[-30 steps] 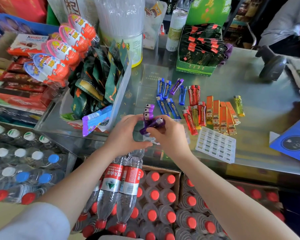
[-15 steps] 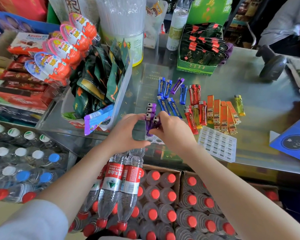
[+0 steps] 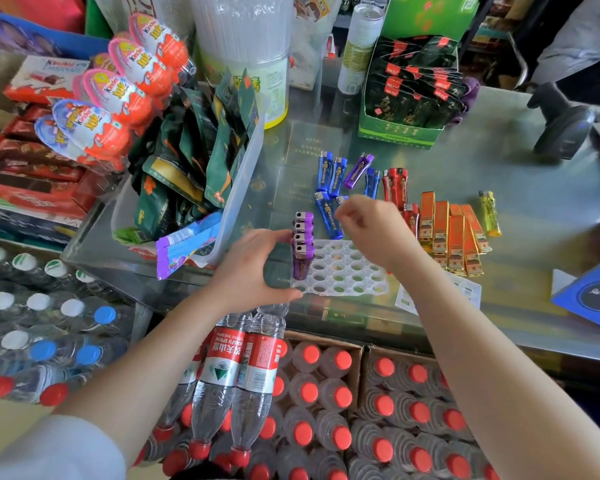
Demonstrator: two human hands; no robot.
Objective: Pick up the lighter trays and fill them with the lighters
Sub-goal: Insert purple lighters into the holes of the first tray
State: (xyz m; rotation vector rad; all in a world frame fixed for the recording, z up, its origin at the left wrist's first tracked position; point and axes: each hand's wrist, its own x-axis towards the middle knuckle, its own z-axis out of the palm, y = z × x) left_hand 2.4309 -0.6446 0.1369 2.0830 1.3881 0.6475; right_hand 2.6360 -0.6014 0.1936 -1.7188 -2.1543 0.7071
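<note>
Right hand lifted off (grip empty) | left hand grips tray | bottles read NONGFU SPRING

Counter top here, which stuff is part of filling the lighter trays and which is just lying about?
Part of the job:
- clear tray steadied by the left hand
- purple lighters standing in it
- loose blue lighters, red lighters, orange lighters
- second tray
- right hand, empty

Lying about:
- chocolate eggs
- green sachet box
- water bottles
</note>
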